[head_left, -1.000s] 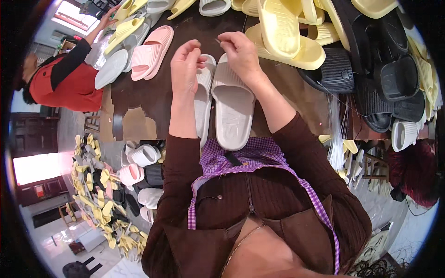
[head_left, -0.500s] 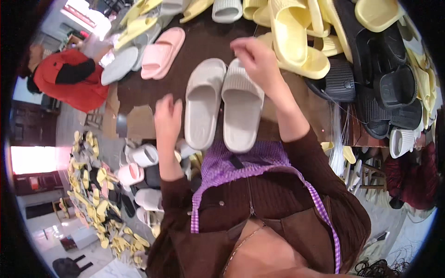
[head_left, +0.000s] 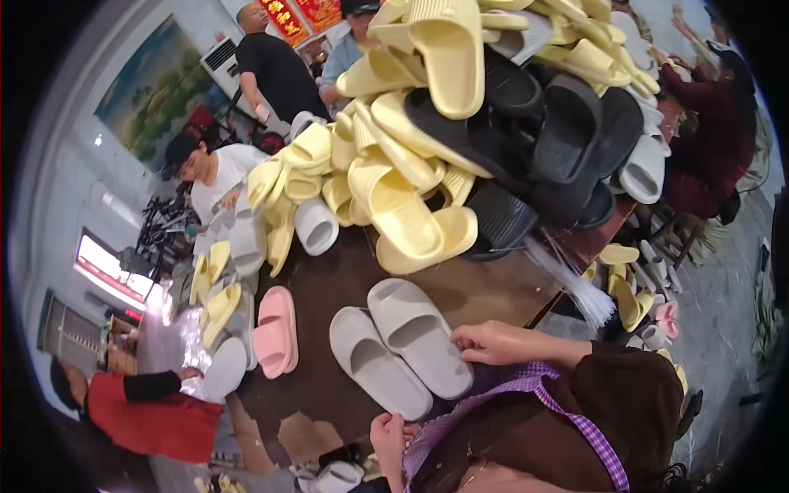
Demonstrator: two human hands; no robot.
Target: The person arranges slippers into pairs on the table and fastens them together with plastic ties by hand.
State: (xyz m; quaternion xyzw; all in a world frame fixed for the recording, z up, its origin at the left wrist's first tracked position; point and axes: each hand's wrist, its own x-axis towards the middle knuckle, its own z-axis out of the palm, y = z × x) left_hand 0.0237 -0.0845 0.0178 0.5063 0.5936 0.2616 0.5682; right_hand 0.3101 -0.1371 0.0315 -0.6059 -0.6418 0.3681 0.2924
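Observation:
A pair of light grey slippers lies side by side on the brown table, toes pointing away and to the left. My right hand (head_left: 491, 342) has its fingers bent together at the outer side of the right grey slipper (head_left: 440, 361). My left hand (head_left: 389, 435) is closed, fingers curled, just below the heel of the left grey slipper (head_left: 394, 384); anything inside it is hidden. Left of this pair lies a pair of pink slippers (head_left: 275, 349). Yellow slippers (head_left: 403, 218) are piled beyond, with black slippers (head_left: 567, 127) to their right.
The brown table (head_left: 316, 394) has torn cardboard along its near left edge. White strands (head_left: 588, 300) hang off its right corner. A person in red (head_left: 168, 419) is at the left, one in white (head_left: 222, 177) farther back. More slippers (head_left: 633, 300) lie at the lower right.
My view has swung up and turned, showing more of the pile and room. My right hand has come down from the slipper's toe to its side, my left hand down to the heel. The pair now lies slanted in view.

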